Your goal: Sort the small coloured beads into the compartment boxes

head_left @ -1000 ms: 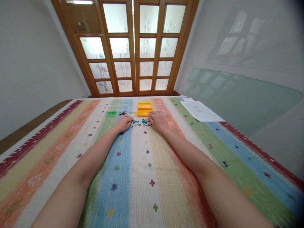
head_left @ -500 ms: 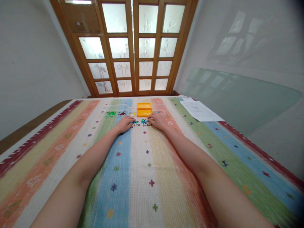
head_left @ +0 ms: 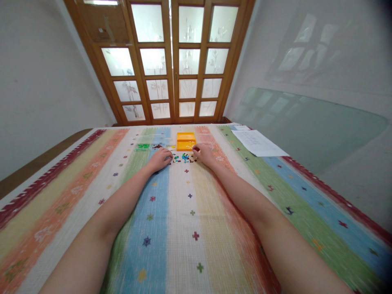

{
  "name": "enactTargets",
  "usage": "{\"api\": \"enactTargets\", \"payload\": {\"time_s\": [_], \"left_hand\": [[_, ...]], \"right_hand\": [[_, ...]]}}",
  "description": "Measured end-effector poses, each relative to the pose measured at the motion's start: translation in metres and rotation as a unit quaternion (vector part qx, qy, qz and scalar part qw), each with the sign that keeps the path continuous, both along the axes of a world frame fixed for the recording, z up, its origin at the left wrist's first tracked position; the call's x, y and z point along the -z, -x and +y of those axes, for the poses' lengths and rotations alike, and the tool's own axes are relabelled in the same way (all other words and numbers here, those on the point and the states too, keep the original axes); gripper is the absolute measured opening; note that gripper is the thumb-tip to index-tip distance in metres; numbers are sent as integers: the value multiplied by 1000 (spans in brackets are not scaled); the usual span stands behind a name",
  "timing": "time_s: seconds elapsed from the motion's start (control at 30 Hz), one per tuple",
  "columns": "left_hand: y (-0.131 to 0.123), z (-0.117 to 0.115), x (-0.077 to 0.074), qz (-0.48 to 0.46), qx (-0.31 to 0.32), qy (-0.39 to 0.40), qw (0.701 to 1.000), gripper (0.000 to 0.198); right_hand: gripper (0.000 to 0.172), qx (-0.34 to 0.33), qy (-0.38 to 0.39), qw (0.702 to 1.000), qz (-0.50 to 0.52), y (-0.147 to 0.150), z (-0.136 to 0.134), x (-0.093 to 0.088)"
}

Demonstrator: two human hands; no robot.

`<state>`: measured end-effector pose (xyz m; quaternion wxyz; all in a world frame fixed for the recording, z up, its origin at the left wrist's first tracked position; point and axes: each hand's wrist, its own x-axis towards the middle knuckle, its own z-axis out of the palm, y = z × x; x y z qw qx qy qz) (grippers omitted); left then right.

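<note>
A loose pile of tiny coloured pieces (head_left: 185, 157), blue, green, brown and white, lies on the striped cloth between my hands. My left hand (head_left: 161, 159) rests at the pile's left side with its fingers curled; whether they hold a piece is too small to see. On the right, my right hand (head_left: 202, 152) is closed in a pinch beside the pile, near the front right corner of an orange box (head_left: 186, 139). What the pinch holds, if anything, I cannot make out. White bits lie in the box's front compartment.
Clear trays with green pieces (head_left: 143, 147) and dark brown pieces (head_left: 157, 146) stand behind my left hand. Another clear tray (head_left: 206, 141) is behind my right hand. Printed paper (head_left: 260, 143) lies at the right edge of the striped tablecloth (head_left: 180, 228).
My right hand has drawn slightly right, away from the pile, and its fingers have come together. My left hand has shifted only a little.
</note>
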<state>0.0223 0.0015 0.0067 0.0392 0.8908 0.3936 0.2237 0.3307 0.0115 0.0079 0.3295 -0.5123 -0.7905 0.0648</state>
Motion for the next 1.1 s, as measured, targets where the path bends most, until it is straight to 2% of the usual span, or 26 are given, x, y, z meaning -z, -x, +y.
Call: {"api": "enactTargets", "payload": {"time_s": [0.17, 0.3, 0.47, 0.7, 0.8, 0.93, 1.1], "left_hand": [[3, 3, 3, 15, -31, -16, 999, 24], [4, 3, 4, 23, -42, -17, 999, 26], [4, 3, 5, 36, -41, -19, 998, 29], [6, 5, 8, 34, -37, -23, 998, 29], [6, 6, 9, 32, -36, -21, 999, 29], [6, 6, 9, 27, -33, -17, 999, 29], [5, 5, 8, 22, -30, -10, 999, 29]], "right_hand": [[22, 76, -28, 993, 80, -25, 18, 4], [19, 108, -39, 986, 120, -43, 31, 9], [21, 127, -51, 975, 176, -52, 38, 16], [35, 137, -40, 972, 184, -53, 41, 21], [37, 128, -47, 977, 166, -53, 40, 20], [26, 103, -38, 986, 124, -51, 38, 16], [22, 23, -11, 998, 56, -44, 32, 12]]}}
